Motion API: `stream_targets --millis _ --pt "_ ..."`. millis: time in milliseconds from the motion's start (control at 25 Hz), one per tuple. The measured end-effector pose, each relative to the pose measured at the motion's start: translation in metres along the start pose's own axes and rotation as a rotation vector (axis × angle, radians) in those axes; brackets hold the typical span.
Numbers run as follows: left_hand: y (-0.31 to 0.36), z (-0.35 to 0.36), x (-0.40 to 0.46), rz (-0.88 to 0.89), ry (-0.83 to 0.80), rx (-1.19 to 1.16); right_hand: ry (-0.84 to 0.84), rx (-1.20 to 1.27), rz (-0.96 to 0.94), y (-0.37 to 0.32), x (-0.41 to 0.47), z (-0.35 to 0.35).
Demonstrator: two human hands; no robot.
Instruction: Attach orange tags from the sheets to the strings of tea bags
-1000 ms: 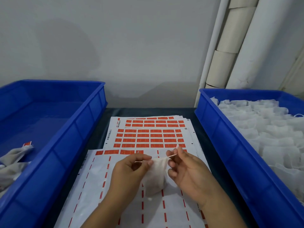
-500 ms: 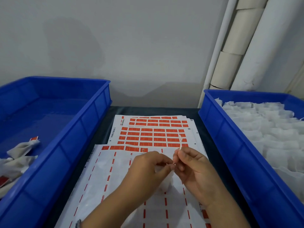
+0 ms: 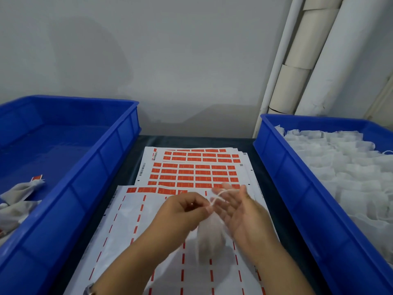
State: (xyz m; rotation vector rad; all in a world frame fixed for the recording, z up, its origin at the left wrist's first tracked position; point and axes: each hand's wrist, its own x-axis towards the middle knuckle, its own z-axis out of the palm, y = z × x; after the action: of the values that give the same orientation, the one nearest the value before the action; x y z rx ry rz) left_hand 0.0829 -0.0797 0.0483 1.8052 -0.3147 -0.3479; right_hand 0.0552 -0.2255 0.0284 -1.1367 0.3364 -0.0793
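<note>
A white mesh tea bag [image 3: 209, 237] hangs blurred over the sheets between my hands. My left hand [image 3: 182, 211] pinches the top of its white string [image 3: 217, 198] between thumb and fingertips. My right hand [image 3: 240, 211] is beside it with fingers spread and straight, palm turned toward the string, and the string loops across its fingertips. Sheets of orange tags [image 3: 191, 173] lie farther back on the table. A mostly peeled sheet [image 3: 131, 231] with orange dashes lies under my hands.
A blue bin [image 3: 297, 188] on the right holds several untagged white tea bags [image 3: 350, 167]. A blue bin [image 3: 85, 171] on the left holds a few tagged tea bags [image 3: 19, 194] at its near end. White pipes [image 3: 297, 71] lean against the grey wall.
My right hand has let go of the string and spread its fingers. The tea bag has dropped lower and swings beneath my left hand's pinch. The camera tilted slightly.
</note>
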Motion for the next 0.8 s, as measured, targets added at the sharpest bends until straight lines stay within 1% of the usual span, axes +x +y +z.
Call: stream_targets --millis 80,160,200,280,440,520,560,640,680,720,800 --pt "-0.005 -0.001 0.002 -0.026 0.095 -0.168 -0.105 -0.354 0.058 0.008 0.000 0.008" --pt "-0.010 -0.002 0.005 -0.038 0.185 -0.292 -0.230 -0.666 -0.008 0.017 -0.003 0.012" --pt "-0.012 -0.003 0.007 -0.047 0.224 -0.350 -0.257 -0.771 -0.051 0.021 -0.006 0.013" --pt "-0.014 -0.006 0.009 -0.075 0.269 -0.468 -0.212 -0.881 -0.048 0.025 -0.010 0.017" --pt "-0.016 -0.011 0.013 -0.148 0.286 -0.707 -0.134 -0.947 -0.038 0.030 -0.012 0.019" --pt "-0.017 -0.015 0.015 -0.192 0.312 -0.823 -0.099 -0.838 -0.014 0.027 -0.010 0.014" --pt "-0.018 -0.018 0.016 -0.212 0.328 -0.866 -0.072 -0.708 0.029 0.024 -0.010 0.011" --pt "-0.020 -0.020 0.017 -0.234 0.355 -0.880 -0.058 -0.280 0.127 0.018 -0.007 0.006" --pt "-0.023 -0.019 0.018 -0.238 0.362 -0.817 -0.075 -0.048 0.153 0.016 -0.006 0.004" --pt "-0.025 -0.016 0.018 -0.237 0.359 -0.702 -0.091 0.154 0.163 0.013 -0.006 0.002" --pt "-0.029 -0.007 0.014 -0.206 0.334 -0.408 -0.097 0.452 0.153 0.008 -0.004 -0.001"
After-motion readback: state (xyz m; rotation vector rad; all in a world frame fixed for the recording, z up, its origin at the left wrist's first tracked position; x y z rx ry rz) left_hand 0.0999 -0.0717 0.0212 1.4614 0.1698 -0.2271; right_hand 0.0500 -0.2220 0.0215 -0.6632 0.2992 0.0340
